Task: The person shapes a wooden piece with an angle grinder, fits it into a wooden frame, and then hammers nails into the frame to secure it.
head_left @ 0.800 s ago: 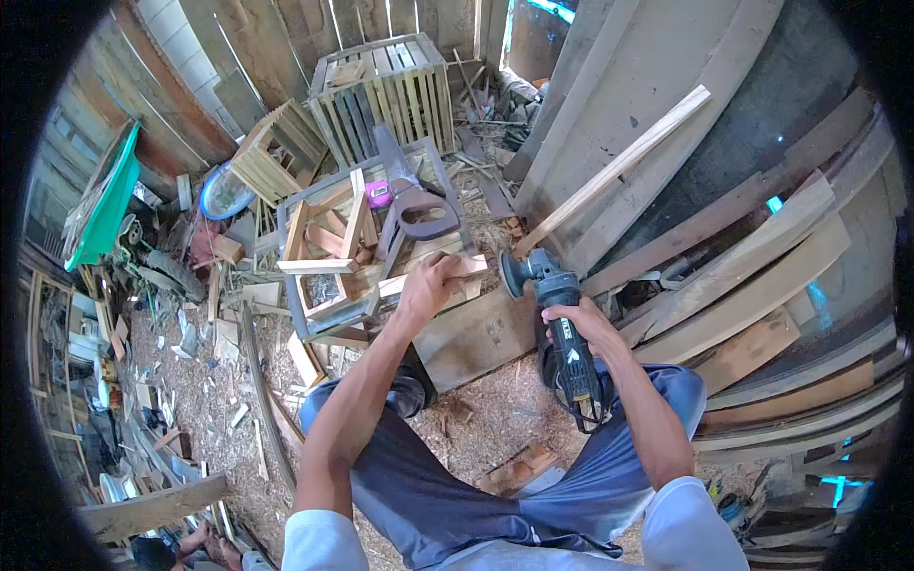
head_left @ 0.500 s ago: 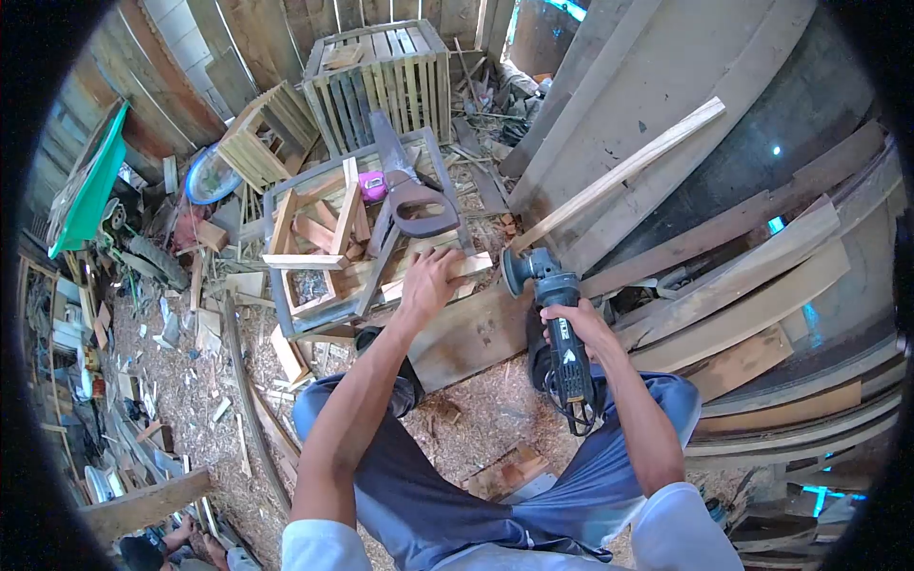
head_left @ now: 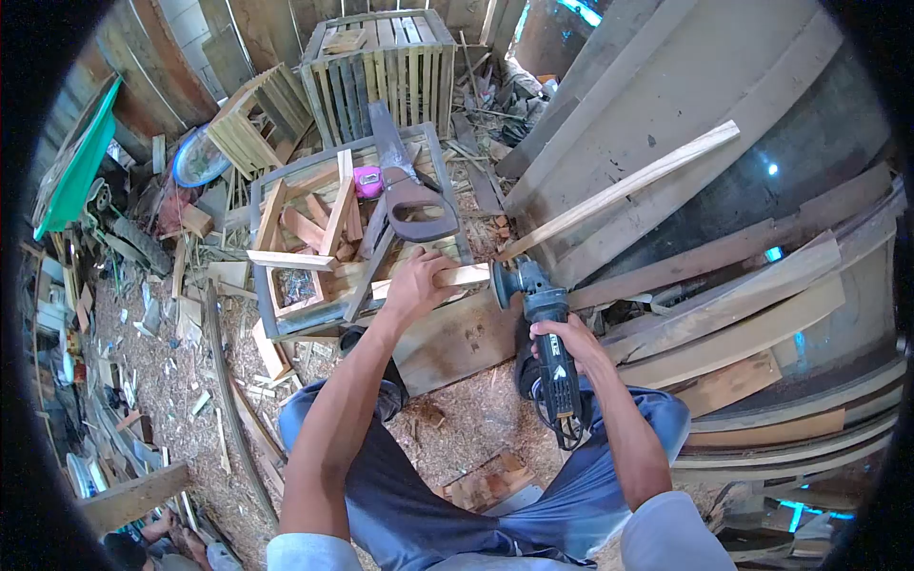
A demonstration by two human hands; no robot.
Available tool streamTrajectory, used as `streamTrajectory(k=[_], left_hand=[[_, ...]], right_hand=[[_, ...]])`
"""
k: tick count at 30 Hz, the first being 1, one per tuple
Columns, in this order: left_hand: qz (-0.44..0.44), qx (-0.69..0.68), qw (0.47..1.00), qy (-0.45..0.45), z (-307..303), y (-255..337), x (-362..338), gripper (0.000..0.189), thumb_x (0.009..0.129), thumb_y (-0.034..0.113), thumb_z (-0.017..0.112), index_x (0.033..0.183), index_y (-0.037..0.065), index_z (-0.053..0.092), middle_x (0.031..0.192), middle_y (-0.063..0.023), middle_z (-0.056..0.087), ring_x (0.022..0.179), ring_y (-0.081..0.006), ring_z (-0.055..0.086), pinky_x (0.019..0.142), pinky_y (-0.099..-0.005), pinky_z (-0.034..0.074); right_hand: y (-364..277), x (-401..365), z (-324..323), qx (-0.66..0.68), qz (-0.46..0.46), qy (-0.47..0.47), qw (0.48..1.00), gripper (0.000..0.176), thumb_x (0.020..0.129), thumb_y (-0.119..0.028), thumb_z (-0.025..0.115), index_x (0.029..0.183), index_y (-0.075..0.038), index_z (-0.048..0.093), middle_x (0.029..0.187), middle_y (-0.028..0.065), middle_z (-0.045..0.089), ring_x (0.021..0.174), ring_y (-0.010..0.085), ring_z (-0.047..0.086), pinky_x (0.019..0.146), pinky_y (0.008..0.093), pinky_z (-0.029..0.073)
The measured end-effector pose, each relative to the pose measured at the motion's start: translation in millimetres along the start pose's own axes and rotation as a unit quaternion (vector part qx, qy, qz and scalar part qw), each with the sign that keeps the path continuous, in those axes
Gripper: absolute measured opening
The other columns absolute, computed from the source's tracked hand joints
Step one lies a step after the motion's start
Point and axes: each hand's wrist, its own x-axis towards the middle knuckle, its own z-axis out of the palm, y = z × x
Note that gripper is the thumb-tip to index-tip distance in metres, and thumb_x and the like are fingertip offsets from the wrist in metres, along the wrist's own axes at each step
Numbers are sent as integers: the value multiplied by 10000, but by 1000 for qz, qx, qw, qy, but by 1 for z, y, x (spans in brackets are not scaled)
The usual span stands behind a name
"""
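My left hand [head_left: 416,285] is closed around a short light wooden strip [head_left: 465,275], whose right end sticks out past the fingers. In my right hand [head_left: 568,343] is a dark angle grinder [head_left: 547,303], gripped by its body with the cord end hanging toward my knee. Its round disc [head_left: 505,285] faces left and appears to touch the end of the strip. Just beyond my left hand, a handsaw [head_left: 419,209] lies with its dark handle nearest me. Beside the saw is a pink tape measure [head_left: 367,182].
Cut wooden pieces [head_left: 335,214] lie on a low framed table [head_left: 257,224]. Slatted crates [head_left: 381,90] stand behind it. A long strip [head_left: 628,186] leans right of the disc, near stacked curved boards [head_left: 752,328]. Another person's hands [head_left: 162,528] show at lower left.
The grinder has come left, closing the gap between its disc and the strip's end. My left hand still grips the strip. The whole view has shifted slightly.
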Motion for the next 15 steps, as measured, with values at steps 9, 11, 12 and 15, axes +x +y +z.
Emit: streamTrajectory(k=[9, 11, 12, 15], left_hand=[[-20, -13, 1000, -9, -3, 2, -3, 380, 683, 255, 814, 1018, 105, 717, 924, -68, 666, 869, -310, 575, 778, -413, 497], [-15, -10, 1000, -4, -2, 2, -2, 376, 684, 265, 813, 1013, 109, 718, 935, -65, 666, 875, -311, 577, 782, -416, 497], [-11, -8, 1000, 0, -2, 2, -2, 374, 684, 269, 812, 1011, 112, 718, 938, -65, 666, 876, -312, 576, 785, -418, 496], [-8, -4, 1000, 5, 0, 1, -3, 371, 686, 280, 810, 1008, 119, 720, 948, -64, 666, 879, -314, 575, 793, -424, 493]], right_hand=[[1, 5, -5, 4, 25, -18, 1000, 290, 781, -175, 732, 955, 15, 601, 803, 103, 664, 644, 196, 673, 611, 347, 587], [2, 5, -6, 4, 29, -16, 999, 289, 782, -175, 731, 955, 15, 599, 806, 101, 664, 645, 197, 673, 612, 351, 588], [2, 5, -5, 6, 32, -15, 999, 290, 781, -176, 732, 955, 13, 598, 805, 100, 663, 645, 198, 673, 611, 352, 588], [2, 4, -5, 4, 32, -14, 999, 294, 778, -178, 734, 957, 7, 593, 808, 96, 661, 647, 202, 672, 610, 352, 587]])
